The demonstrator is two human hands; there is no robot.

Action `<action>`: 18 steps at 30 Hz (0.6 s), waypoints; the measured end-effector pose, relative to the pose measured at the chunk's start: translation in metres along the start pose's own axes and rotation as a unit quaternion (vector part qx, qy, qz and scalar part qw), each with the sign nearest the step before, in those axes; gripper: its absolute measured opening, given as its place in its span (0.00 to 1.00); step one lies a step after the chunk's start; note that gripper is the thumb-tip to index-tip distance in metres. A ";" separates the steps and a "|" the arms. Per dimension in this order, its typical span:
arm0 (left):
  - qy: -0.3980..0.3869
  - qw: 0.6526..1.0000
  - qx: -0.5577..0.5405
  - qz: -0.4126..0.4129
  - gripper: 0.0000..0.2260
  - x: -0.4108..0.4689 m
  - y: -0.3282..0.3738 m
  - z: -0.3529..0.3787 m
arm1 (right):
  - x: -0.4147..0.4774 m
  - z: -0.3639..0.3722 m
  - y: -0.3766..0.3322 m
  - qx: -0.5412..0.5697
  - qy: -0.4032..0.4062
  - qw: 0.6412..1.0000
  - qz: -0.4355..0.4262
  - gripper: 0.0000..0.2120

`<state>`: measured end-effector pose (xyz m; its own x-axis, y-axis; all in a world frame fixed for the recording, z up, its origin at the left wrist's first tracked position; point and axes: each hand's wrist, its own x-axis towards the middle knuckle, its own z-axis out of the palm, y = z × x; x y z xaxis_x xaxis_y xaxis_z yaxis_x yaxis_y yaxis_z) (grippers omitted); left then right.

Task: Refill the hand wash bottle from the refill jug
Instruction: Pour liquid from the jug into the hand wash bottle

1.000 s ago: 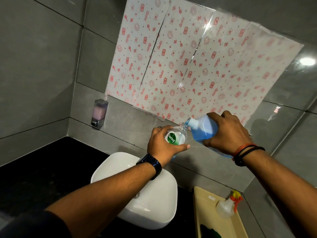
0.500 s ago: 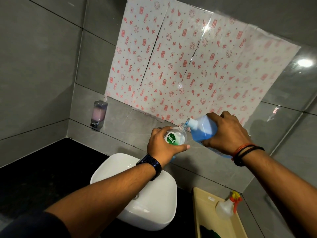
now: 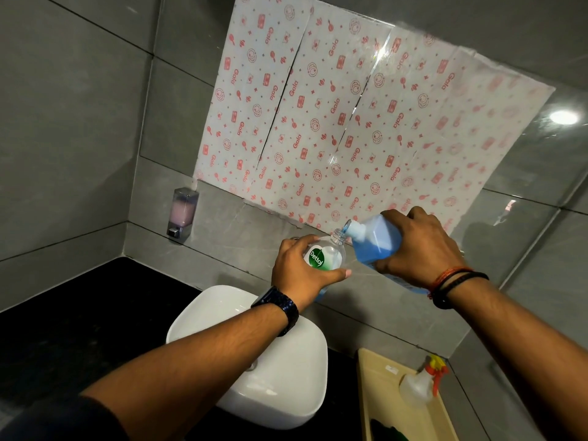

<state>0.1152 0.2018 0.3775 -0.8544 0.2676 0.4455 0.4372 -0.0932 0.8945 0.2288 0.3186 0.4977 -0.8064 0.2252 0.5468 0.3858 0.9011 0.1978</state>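
Nothing shifted: jug (image 3: 377,238) pours into bottle (image 3: 327,254) above basin (image 3: 286,393).

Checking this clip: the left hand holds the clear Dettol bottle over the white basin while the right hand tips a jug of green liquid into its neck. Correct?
Not quite: the liquid in the refill jug is blue, not green, as the head view shows. The rest holds: left hand on the Dettol bottle over the white basin, right hand tipping the jug.

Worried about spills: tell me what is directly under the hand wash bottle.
The white basin lies below the hand wash bottle, which the left hand holds up. That hand covers the bottle's base, so drips there cannot be seen.
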 end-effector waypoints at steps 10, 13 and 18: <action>-0.004 1.000 0.000 -0.005 0.32 0.001 0.001 0.003 | 0.001 0.002 0.003 -0.001 -0.002 1.000 0.006 0.38; -0.003 1.000 0.000 -0.004 0.32 0.001 0.001 0.004 | 0.001 0.003 0.005 -0.005 -0.001 1.000 0.006 0.38; -0.003 1.000 0.003 -0.006 0.33 0.001 0.001 0.006 | 0.002 0.005 0.007 -0.008 0.002 1.000 0.007 0.38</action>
<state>0.1161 0.2075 0.3786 -0.8583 0.2741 0.4339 0.4278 -0.0849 0.8999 0.2281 0.3272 0.4965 -0.7993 0.2365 0.5524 0.4046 0.8915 0.2039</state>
